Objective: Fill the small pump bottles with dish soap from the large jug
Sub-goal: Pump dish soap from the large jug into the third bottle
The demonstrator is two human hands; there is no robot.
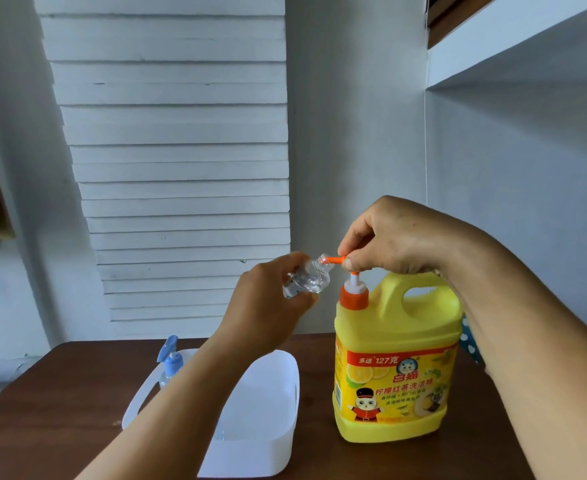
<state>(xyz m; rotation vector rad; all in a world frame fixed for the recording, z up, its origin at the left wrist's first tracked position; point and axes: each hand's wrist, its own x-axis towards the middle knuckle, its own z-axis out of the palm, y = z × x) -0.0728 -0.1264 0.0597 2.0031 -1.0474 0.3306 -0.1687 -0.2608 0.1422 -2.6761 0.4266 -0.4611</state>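
Observation:
A large yellow dish soap jug (394, 358) with an orange pump stands upright on the brown table (42, 410). My right hand (392, 237) grips the orange pump head (337, 260) from above. My left hand (268, 306) holds a small clear bottle (307, 280) tilted, with its open mouth at the tip of the pump spout. A second small bottle with a blue pump top (171, 362) stands in a white bin (257, 455), partly hidden behind my left forearm.
The white bin sits on the table left of the jug. A white slatted wall panel (181, 150) rises behind the table. A blue dotted object (469, 341) peeks out behind my right forearm.

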